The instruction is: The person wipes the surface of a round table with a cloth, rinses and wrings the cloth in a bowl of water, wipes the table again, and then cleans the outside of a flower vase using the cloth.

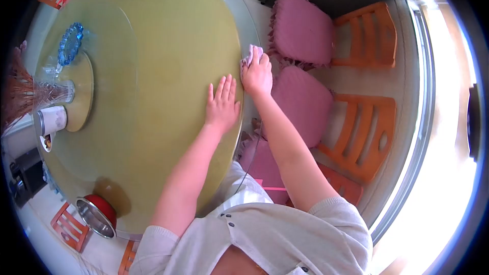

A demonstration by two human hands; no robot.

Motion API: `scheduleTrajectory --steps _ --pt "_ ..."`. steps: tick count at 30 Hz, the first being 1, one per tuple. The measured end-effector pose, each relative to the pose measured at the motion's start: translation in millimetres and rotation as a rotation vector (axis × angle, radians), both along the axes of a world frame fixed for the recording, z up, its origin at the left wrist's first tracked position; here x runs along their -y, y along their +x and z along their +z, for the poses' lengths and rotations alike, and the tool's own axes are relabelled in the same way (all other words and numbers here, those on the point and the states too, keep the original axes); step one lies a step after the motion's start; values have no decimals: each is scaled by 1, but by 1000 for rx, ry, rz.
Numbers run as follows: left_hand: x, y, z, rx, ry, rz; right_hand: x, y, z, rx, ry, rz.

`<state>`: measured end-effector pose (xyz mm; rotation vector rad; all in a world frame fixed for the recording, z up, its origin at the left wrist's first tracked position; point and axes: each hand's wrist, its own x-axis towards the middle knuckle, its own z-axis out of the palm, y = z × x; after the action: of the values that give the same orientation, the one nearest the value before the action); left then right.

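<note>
We see a pale pink cloth [251,52] bunched on the clear border of the round table [173,46], at its right-hand edge. Our right hand [258,75] closes over it, the fingers curled and pinching the folds, with some fabric poking past the fingertips. If that grip loosened, we judge, the cloth could slide over the edge and drop towards the pink cushion [302,30] of the nearest chair. A fold could also catch on the table's rim, since the bundle sits right beside it and is crumpled rather than flat.

As for direction, the loose end points away from our body, and the long axis runs roughly along that right edge; being bunched, the cloth gives us only a rough line.

Our left hand [222,106] lies palm down just inside the same edge, fingers a little spread and thumb apart, holding nothing. Were that palm to skid on the smooth top, we might lose our support.

A thin dark cord [249,169] hangs beside the rim near our body, and a moving forearm could snag it. Farther off, a red-and-steel bowl [99,214] sits by the lower left edge, where a knock might tip it.
</note>
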<state>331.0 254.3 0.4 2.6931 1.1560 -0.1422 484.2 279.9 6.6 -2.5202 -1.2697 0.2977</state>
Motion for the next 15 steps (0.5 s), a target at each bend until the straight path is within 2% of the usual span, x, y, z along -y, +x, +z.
scheduleTrajectory --steps 3,5,7,15 --pt "6 -1 -6 77 30 31 48 -23 -4 90 35 34" --pt "14 -6 -7 82 7 38 81 -37 -14 60 106 64" --pt "27 -19 -9 138 -21 -2 110 -52 -17 226 131 174" --pt "111 -92 -9 134 -31 -106 220 -135 -13 63 85 127"
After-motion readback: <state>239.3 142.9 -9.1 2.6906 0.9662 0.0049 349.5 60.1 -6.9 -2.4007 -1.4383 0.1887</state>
